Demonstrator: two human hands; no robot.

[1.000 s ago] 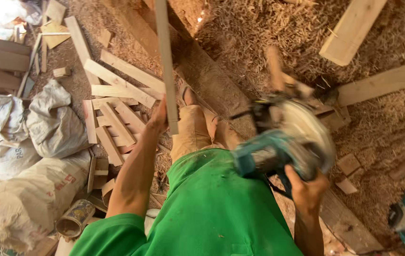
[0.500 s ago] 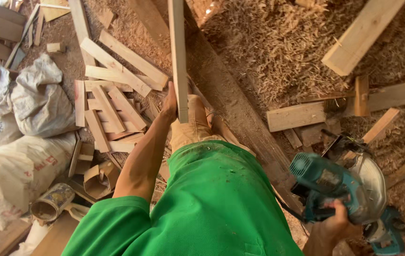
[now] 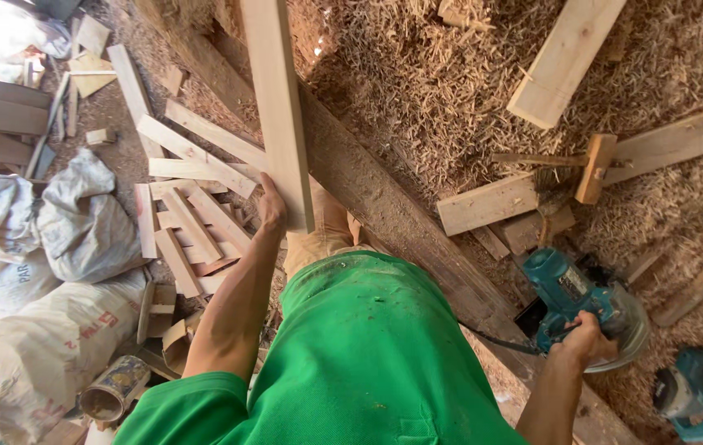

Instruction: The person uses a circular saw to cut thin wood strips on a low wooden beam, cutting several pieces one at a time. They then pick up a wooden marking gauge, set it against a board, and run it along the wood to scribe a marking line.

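One long pale plank [image 3: 279, 99] and one teal circular saw [image 3: 579, 303] are in hand. The left hand [image 3: 271, 203] has its fingers wrapped shut around the plank's near end, holding it out over a dark beam [image 3: 392, 214]. The right hand [image 3: 583, 339] has its fingers closed on the saw's handle, low above the shavings-covered floor [image 3: 417, 91]. A second teal power tool [image 3: 691, 395] lies near it, three sacks [image 3: 79, 222] farther left.

A single head-worn view looks steeply down past the person's green shirt [image 3: 359, 354] to the shavings-covered floor [image 3: 450, 91], close above both arms, facing forward along a long beam [image 3: 384, 206].
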